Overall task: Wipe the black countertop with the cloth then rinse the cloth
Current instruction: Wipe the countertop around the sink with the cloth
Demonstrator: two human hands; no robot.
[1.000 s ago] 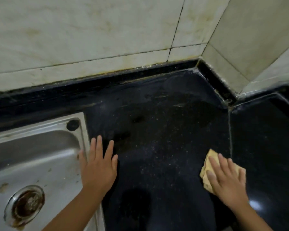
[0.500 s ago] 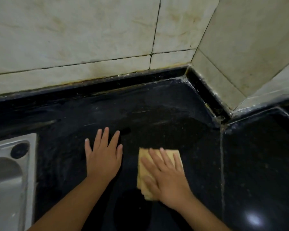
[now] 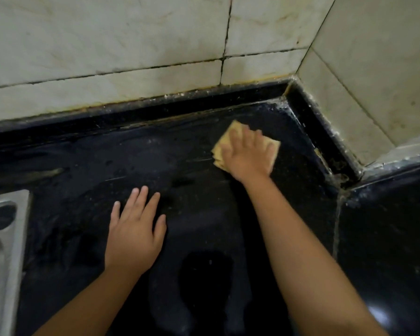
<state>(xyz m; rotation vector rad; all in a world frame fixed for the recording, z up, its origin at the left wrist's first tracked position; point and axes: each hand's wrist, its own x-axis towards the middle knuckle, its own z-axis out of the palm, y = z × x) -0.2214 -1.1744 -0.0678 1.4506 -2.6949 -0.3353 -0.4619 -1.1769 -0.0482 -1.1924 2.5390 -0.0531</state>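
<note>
A folded yellow cloth [image 3: 230, 137] lies flat on the black countertop [image 3: 87, 190], far back near the corner of the tiled walls. My right hand [image 3: 249, 157] presses down on it with spread fingers and covers most of it. My left hand [image 3: 135, 230] rests flat on the countertop closer to me, fingers apart, holding nothing. The countertop shows wet streaks and specks around the cloth.
The corner of a steel sink [image 3: 0, 238] shows at the left edge. Stained white wall tiles [image 3: 131, 57] rise behind a raised black ledge [image 3: 155, 112]. A second black slab [image 3: 386, 238] joins at a seam on the right.
My right hand has slid the cloth away from me, from the middle of the countertop to the back near the wall corner. My left hand has stayed flat in place.
</note>
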